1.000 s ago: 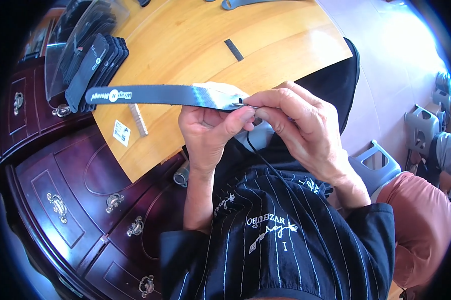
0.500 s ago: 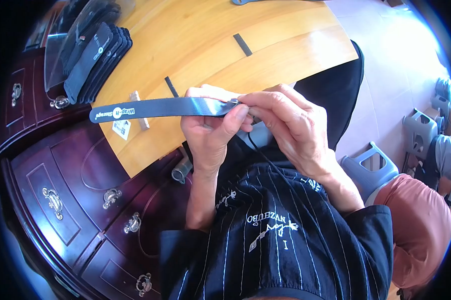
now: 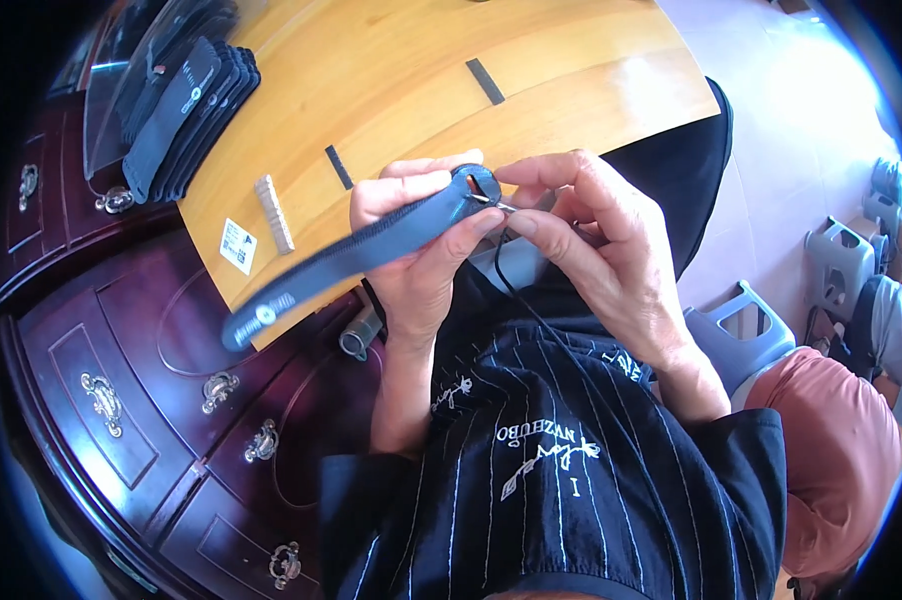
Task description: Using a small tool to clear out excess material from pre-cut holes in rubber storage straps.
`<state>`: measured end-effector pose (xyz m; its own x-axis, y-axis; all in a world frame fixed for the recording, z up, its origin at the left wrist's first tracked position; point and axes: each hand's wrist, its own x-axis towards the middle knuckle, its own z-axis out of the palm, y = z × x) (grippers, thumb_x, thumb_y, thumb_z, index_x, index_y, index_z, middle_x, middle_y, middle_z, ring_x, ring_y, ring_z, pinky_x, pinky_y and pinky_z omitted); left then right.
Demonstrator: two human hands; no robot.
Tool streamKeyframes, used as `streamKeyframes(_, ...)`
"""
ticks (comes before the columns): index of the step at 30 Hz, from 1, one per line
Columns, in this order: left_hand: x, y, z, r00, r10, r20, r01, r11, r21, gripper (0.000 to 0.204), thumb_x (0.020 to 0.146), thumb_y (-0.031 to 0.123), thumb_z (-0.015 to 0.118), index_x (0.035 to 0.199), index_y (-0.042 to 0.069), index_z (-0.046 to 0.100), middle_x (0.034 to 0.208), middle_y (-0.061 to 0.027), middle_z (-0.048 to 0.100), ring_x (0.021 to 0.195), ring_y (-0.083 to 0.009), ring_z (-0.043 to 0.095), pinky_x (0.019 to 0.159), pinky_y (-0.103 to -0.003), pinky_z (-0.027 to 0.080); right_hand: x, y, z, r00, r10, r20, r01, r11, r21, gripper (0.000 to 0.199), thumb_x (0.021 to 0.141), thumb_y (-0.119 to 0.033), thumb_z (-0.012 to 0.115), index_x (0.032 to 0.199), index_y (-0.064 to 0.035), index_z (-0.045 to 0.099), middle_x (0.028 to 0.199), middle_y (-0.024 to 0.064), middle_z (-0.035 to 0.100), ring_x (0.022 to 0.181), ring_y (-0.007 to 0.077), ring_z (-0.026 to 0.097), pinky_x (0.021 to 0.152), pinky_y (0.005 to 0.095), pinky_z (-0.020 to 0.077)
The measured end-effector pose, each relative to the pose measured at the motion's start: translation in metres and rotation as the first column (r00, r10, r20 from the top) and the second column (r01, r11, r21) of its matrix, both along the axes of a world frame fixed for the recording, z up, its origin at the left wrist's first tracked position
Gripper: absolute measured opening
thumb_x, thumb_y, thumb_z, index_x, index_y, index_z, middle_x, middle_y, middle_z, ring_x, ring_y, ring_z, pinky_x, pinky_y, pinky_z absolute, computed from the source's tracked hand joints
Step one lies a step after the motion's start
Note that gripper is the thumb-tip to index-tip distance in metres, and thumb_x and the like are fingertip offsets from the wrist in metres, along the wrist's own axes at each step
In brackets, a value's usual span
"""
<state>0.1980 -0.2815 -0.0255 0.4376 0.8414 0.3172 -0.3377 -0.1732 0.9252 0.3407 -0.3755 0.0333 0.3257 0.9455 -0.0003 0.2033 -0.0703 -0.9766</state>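
A long dark blue-grey fabric strap (image 3: 361, 248) with a printed mark slants from my hands down to the left, its free end blurred by motion. My left hand (image 3: 421, 275) grips it near the other end, fingers behind and thumb in front. That end is curled into a small loop (image 3: 485, 184) with a slit-like opening. My right hand (image 3: 616, 250) is closed beside the loop, its thumb and fingers pinching a small shiny metal piece (image 3: 493, 203) at the strap's end. The exact shape of the metal piece is too small to tell.
A wooden tabletop (image 3: 391, 80) lies beyond my hands, bearing two short dark strips (image 3: 485, 82), a pale ridged strip (image 3: 274, 215) and a white label (image 3: 238, 247). Stacked similar straps (image 3: 186, 125) stand by clear plastic at left. Dark red drawers (image 3: 121, 350) are near left, a grey stool (image 3: 741, 330) right.
The strap's free end has swung down and nearer to me. Its gripped end has turned up, showing the loop and opening. My right fingers have spread further apart around the metal piece.
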Motion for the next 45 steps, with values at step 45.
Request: streamKeyframes(45,0.005,-0.016,0.035,0.961,-0.273,0.043,0.249,0.788,-0.564,0.031,0.083,-0.007,0.066,0.100,0.000,0.042,0.086,-0.0180,0.062,0.069,-0.0193,0.067,0.060,-0.028,0.055,0.035,0.018,0.004,0.836,0.114,0.537,-0.247,0.952,0.183,0.026,0.079,-0.006,0.068,0.104,-0.0062,0.068,0.082,0.0055,0.064,0.072,0.0186,0.067,0.063,0.0275,0.0529)
